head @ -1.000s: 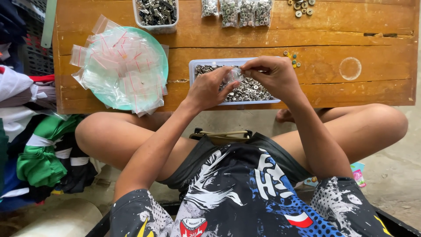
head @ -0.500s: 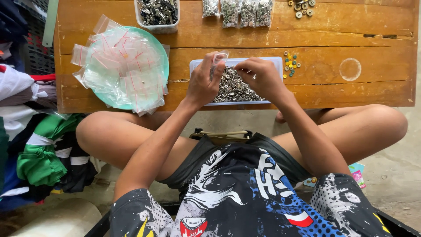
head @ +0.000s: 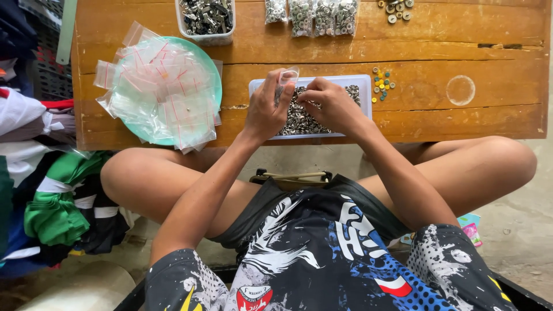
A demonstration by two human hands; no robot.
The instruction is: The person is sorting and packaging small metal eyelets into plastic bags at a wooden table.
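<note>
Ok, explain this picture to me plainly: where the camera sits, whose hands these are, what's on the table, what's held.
The camera sits on a person's head and looks down, so both hands are their own; they sit cross-legged at a low wooden table. The left hand pinches a small clear bag. The right hand reaches into a white tray of small metal parts. A green plate holds a heap of empty bags. Along the far edge lie a tub of metal pieces and filled bags.

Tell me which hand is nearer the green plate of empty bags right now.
Left. The left hand holds a small clear bag over the tray of metal parts, just right of the green plate. The right hand is over the tray, farther from the plate.
</note>
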